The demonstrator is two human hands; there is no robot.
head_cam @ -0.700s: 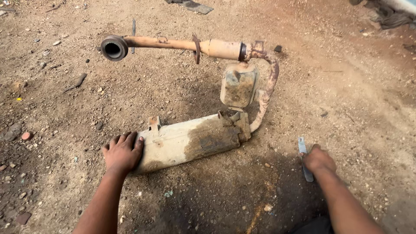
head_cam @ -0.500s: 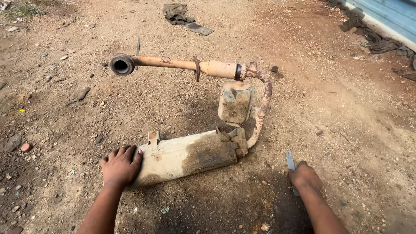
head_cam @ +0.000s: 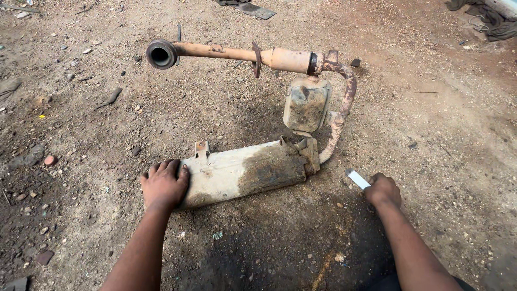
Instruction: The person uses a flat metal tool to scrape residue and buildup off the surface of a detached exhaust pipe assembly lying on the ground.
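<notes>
A rusty exhaust assembly lies on the dirt: a long silver-brown muffler near me, a small dented canister behind it, and a curved pipe ending in an open round mouth at the upper left. My left hand presses flat on the muffler's left end. My right hand rests on the ground to the right of the muffler, closed around a small flat metal tool whose pale end sticks out toward the pipe bend.
Bare gravelly ground with scattered stones surrounds the exhaust. A dark flat scrap lies at the top centre, and cloth and debris sit at the top right corner.
The view has shifted closer over the exhaust. My right hand has slid slightly left with the tool. My left hand has stayed on the muffler.
</notes>
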